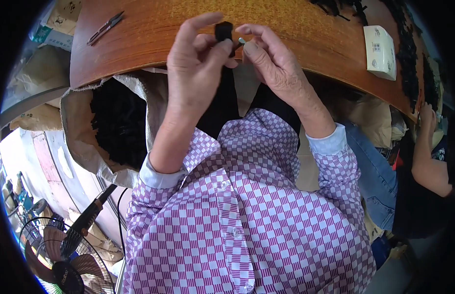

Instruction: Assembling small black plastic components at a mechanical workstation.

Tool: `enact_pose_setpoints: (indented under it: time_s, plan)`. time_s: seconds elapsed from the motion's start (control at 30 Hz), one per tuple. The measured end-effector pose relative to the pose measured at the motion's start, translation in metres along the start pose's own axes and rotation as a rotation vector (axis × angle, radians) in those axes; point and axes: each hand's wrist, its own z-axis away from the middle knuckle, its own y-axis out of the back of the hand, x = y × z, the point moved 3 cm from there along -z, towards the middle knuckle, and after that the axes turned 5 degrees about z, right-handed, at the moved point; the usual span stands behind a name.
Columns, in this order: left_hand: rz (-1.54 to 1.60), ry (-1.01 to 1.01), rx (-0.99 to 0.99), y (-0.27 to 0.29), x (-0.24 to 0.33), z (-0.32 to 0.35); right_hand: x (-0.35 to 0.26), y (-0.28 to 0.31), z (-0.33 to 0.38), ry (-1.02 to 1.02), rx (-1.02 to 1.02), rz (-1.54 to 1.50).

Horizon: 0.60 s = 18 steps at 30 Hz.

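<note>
Both of my hands are raised over the near edge of the brown wooden table. My left hand (pixel 198 63) pinches a small black piece (pixel 223 31) between thumb and fingers, with its index finger lifted away. Close beside it, my right hand (pixel 276 63) holds a tiny pale piece (pixel 242 41) between thumb and index finger. Something thin and dark lies between the two pinches, too small to make out. On the table to the left rests a pair of thread snips (pixel 106 28), touched by neither hand.
An open sack (pixel 73 125) of black pieces stands below the table (pixel 154 29) at left. A white tissue pack (pixel 380 51) sits at right, near black piles (pixel 407 63). A fan (pixel 65 274) stands lower left. Another person's arm (pixel 426 142) works at far right.
</note>
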Motion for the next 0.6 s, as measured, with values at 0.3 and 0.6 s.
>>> enact_pose_setpoints:
  time_s: [0.3, 0.6]
  plan:
    - [0.523, 0.331, -0.147, -0.005, -0.008, -0.002, 0.004, 0.016, 0.005, -0.043, 0.024, -0.534]
    - [0.217, 0.351, -0.334, -0.025, -0.002, 0.006, 0.014, 0.023, 0.012, -0.141, -0.140, -0.729]
